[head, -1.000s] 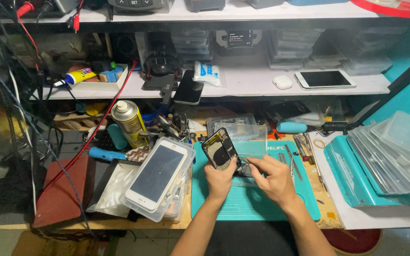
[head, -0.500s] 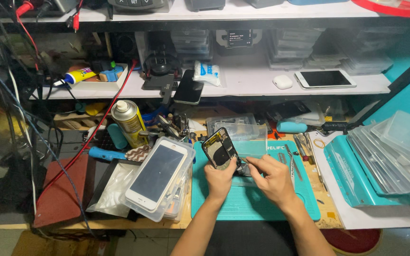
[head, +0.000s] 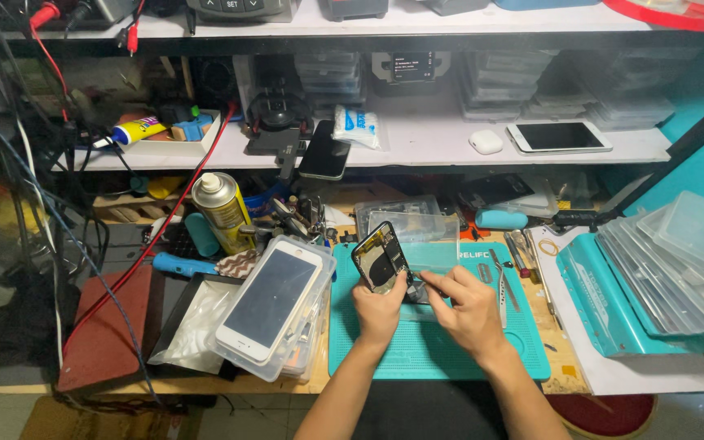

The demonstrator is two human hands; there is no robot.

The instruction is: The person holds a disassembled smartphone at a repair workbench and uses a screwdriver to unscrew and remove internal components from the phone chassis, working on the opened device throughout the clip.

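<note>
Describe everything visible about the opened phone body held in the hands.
The opened phone body is a dark, rounded-corner shell, its inside facing the camera with a pale, metallic-looking patch among dark parts. It is tilted, raised above the teal work mat. The left hand grips its lower edge, thumb on the inner face. The right hand pinches at its lower right corner; any tool there is too small to make out.

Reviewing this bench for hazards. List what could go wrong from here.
1. The left hand props the opened phone tilted above the teal mat; it could slip and drop.
2. The right hand works a thin tool into it; a slip might damage exposed parts.
3. The white phone sits atop a stack of clear boxes beside the left forearm; a bump could topple it.
</note>
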